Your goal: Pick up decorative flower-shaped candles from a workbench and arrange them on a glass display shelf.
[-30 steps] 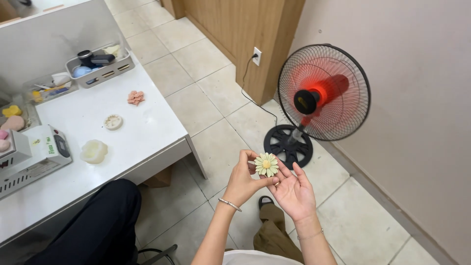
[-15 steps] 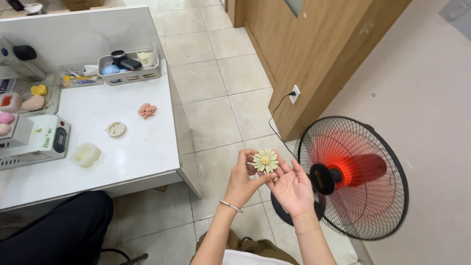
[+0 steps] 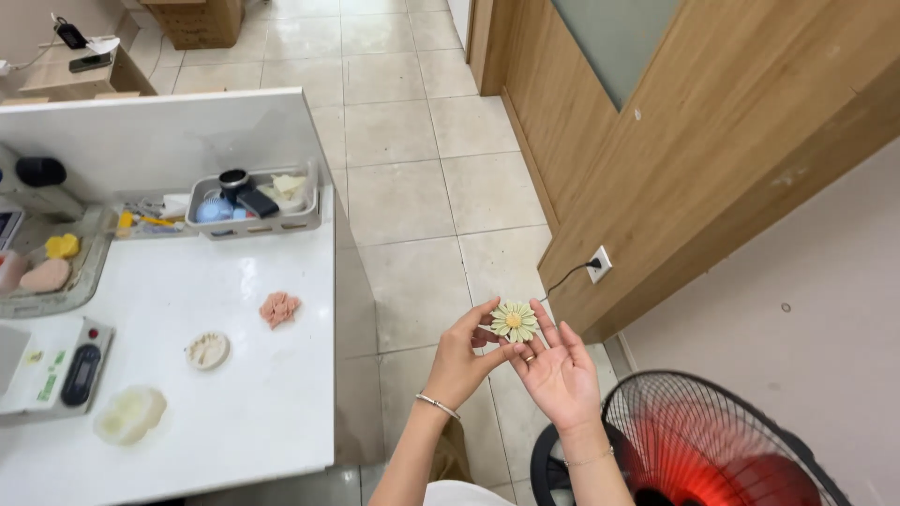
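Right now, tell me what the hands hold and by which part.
The left hand pinches a small pale-green daisy-shaped flower with a yellow centre at its lower-left edge, between thumb and fingers. The right hand lies open just beneath it.

Open floor (image 3: 412, 187) ahead; table (image 3: 262, 394) left, fan (image 3: 712, 450) right.

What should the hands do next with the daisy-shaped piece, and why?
Probably cradle it fully in the right hand: the pale daisy-shaped piece sits only at the fingertips of both hands, left hand pinching its edge, above the tiled floor, away from the white table.
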